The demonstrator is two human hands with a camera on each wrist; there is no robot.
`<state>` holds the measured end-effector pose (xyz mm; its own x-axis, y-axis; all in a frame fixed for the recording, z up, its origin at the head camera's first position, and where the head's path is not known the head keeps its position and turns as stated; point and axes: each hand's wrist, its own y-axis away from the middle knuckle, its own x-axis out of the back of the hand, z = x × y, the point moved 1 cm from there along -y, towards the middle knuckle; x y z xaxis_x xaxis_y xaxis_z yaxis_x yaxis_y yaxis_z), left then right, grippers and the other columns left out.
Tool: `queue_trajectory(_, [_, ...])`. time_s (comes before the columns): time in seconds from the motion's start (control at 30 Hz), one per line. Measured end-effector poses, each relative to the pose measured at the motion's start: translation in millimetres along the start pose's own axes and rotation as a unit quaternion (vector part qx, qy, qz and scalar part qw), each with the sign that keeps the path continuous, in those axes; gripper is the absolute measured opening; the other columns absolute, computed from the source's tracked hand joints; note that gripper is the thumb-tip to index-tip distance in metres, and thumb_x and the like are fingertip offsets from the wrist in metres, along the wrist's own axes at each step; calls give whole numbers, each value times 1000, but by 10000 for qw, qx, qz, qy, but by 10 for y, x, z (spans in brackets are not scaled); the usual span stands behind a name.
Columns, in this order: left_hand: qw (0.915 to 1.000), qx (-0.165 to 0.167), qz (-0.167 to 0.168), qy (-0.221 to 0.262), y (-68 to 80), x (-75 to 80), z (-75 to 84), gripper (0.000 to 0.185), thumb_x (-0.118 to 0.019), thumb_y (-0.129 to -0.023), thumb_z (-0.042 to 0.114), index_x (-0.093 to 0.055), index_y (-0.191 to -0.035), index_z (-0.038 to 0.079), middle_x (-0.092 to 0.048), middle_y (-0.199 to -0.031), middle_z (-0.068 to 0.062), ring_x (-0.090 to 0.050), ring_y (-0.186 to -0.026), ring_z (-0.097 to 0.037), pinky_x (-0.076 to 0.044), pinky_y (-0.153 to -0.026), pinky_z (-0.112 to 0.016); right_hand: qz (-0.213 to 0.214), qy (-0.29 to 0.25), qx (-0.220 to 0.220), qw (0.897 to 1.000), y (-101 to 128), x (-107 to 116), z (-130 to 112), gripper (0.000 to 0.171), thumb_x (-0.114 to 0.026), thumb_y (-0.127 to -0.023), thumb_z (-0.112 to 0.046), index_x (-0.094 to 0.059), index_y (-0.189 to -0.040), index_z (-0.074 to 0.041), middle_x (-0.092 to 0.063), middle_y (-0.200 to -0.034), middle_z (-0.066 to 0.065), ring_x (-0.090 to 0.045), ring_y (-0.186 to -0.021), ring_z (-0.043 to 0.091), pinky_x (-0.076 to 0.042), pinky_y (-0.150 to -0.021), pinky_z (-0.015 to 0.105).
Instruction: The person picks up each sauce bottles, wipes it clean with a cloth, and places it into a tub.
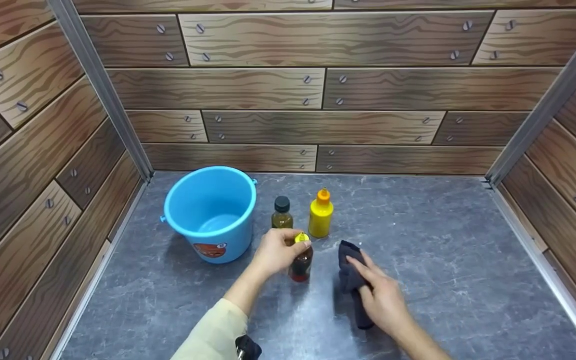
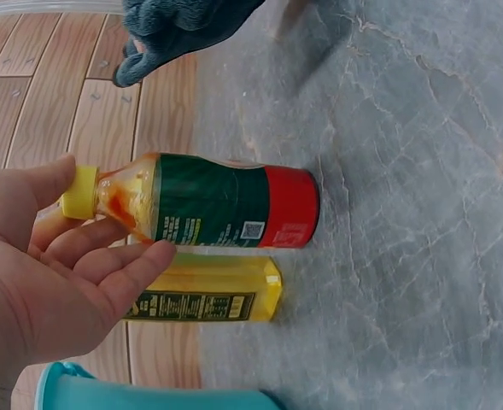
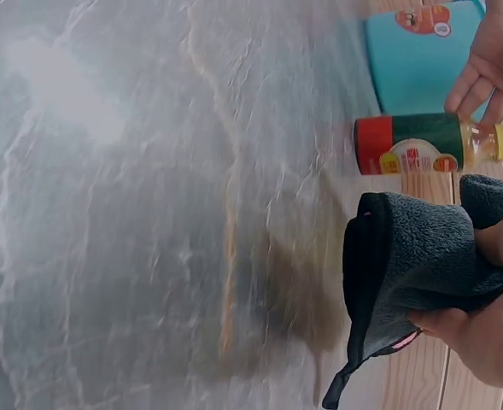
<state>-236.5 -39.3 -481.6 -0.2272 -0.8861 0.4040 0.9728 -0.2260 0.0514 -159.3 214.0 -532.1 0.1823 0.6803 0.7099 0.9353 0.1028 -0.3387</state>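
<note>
My left hand [image 1: 274,254] pinches the yellow cap of a sauce bottle [image 1: 301,267] between thumb and fingers. In the left wrist view this sauce bottle [image 2: 217,201] shows a dark green label with a red band at the base, and orange sauce smears the clear neck. My right hand [image 1: 384,299] grips a folded dark grey cloth [image 1: 350,274] just right of the bottle. The cloth [image 3: 430,248] hangs from the fingers in the right wrist view, showing a black edge. Behind my left hand stands an oil bottle [image 1: 282,219] with a dark cap, its lower part hidden.
A blue bucket [image 1: 243,237] stands to the left, close to the bottles. Behind the sauce bottle is a yellow squeeze bottle [image 1: 321,220] with an orange nozzle. Wood-patterned walls [image 1: 318,90] enclose the grey marbled tabletop [image 1: 443,250] at the back and both sides.
</note>
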Motion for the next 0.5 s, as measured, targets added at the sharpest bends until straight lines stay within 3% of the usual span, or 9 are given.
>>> queue_trajectory(0.5, [9999,9,-88,-97,7,25,3,29,-77,-101,25,-79,-126,11,-78,-115,-5,-72,-100,-17,-61,-90,-41,2,-418,62,9991,-136,-253,-191,63,-69,-91,10,-68,-145,-22,-51,-157,16,-56,-136,41,-46,-109,61])
